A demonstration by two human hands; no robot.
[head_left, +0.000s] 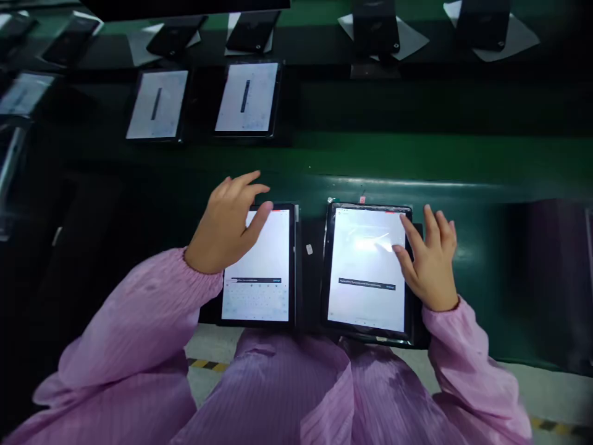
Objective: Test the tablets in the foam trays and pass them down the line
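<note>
Two tablets with lit white screens lie side by side at the near edge of the green work surface. Over the upper part of the left tablet (273, 259) is my left hand (231, 219), fingers spread, holding nothing. That screen shows a keyboard and a dark message bar. At the upper right of the right tablet (361, 259) is my right hand (428, 259), its thumb and index finger apart near the screen; I cannot tell whether they touch it. A similar dark bar crosses this screen. A small white piece (309, 249) sits between the tablets.
Farther back, two more lit tablets lie flat, a left one (160, 105) and a right one (248, 99). Along the far shelf, several dark devices (376, 28) rest on white sheets. A dark box-like object (560, 278) stands at the right, and another device (25, 93) at the far left.
</note>
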